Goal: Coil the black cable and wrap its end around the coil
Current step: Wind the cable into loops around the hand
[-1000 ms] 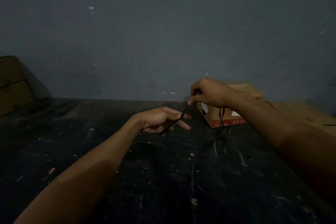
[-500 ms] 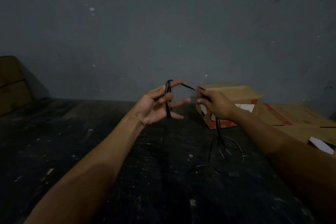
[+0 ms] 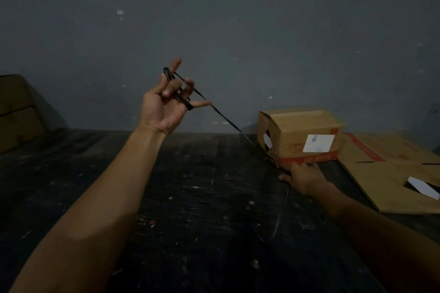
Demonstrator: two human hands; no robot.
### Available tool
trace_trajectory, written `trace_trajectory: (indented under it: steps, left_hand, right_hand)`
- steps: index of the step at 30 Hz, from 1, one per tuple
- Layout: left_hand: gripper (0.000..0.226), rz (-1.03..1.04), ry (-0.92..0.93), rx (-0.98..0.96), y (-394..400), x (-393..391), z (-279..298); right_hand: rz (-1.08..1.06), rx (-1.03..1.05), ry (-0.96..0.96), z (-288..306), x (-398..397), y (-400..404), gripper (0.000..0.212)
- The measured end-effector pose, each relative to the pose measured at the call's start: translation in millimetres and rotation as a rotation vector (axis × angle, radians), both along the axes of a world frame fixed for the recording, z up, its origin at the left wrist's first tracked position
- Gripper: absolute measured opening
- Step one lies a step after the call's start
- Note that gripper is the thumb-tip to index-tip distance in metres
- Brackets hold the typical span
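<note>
A thin black cable (image 3: 228, 122) runs taut from my raised left hand (image 3: 164, 102) down to my right hand (image 3: 301, 175). My left hand is held up with fingers spread, and the cable is looped around them, with the thumb pressing it against the palm side. My right hand is low near the floor, in front of a cardboard box, pinching the cable. More cable (image 3: 279, 216) trails loosely on the dark floor below my right hand, hard to make out in the dim light.
A cardboard box (image 3: 302, 135) with a white label stands against the grey wall at right. Flattened cardboard (image 3: 390, 173) lies on the floor further right. A brown box (image 3: 16, 112) sits at the far left. The floor is dark and speckled.
My left hand has risen and spread its fingers with the cable looped on them. My right hand has dropped down and right, pulling the cable taut.
</note>
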State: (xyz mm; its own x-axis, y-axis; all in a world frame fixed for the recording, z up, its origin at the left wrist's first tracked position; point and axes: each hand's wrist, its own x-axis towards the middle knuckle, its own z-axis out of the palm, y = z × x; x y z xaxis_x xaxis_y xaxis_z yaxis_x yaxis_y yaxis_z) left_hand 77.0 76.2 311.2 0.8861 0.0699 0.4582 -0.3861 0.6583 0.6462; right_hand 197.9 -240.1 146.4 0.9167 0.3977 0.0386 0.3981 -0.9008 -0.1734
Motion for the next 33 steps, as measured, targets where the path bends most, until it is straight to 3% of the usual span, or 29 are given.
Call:
trace_trajectory:
  steps: [4, 6, 10, 11, 14, 17, 19, 22, 25, 29, 33]
  left_hand:
    - [0.04, 0.048, 0.041, 0.06, 6.0, 1.5, 4.5]
    - [0.039, 0.043, 0.075, 0.095, -1.5, 4.4, -0.3]
    - [0.039, -0.009, 0.121, 0.144, -24.7, 10.3, -10.7]
    - [0.038, -0.019, 0.127, 0.162, -30.5, 11.1, -11.3]
    - [0.038, -0.028, 0.129, 0.188, -43.4, 13.4, -8.9]
    - [0.038, -0.047, 0.129, 0.221, -52.5, 15.3, -6.1]
    - [0.037, -0.076, 0.151, 0.261, -59.5, 15.1, -7.4]
    - [0.038, -0.143, 0.171, 0.325, -70.9, 12.8, -13.2]
    - [0.044, -0.161, 0.176, 0.375, -76.6, 9.4, -15.3]
    - [0.041, -0.198, 0.162, 0.369, -73.6, 8.4, -9.1]
    - [0.041, -0.275, 0.143, 0.317, -65.7, 9.4, -3.4]
  right_hand:
    - [-0.179, -0.018, 0.12, -12.0, 4.4, -6.5, 0.046]
    - [-0.157, 0.001, 0.198, -11.3, 7.7, -2.7, 0.049]
    - [0.021, 0.241, 0.262, -3.0, 7.3, 16.4, 0.005]
    - [0.082, 0.308, 0.304, 2.5, 2.9, 22.8, 0.006]
    - [0.207, 0.361, 0.421, 16.1, -7.7, 37.2, 0.019]
    - [0.255, 0.35, 0.467, 25.4, -10.9, 43.7, 0.056]
    - [0.268, 0.519, 0.471, 34.4, -14.2, 49.0, 0.073]
    - [0.362, 0.918, 0.555, 52.4, -25.1, 62.2, 0.062]
    - [0.394, 1.236, 0.778, 70.0, -39.8, 76.0, 0.054]
    - [0.443, 1.345, 0.879, 76.0, -47.4, 79.8, 0.03]
    - [0.426, 1.353, 0.927, 66.4, -46.6, 79.9, 0.029]
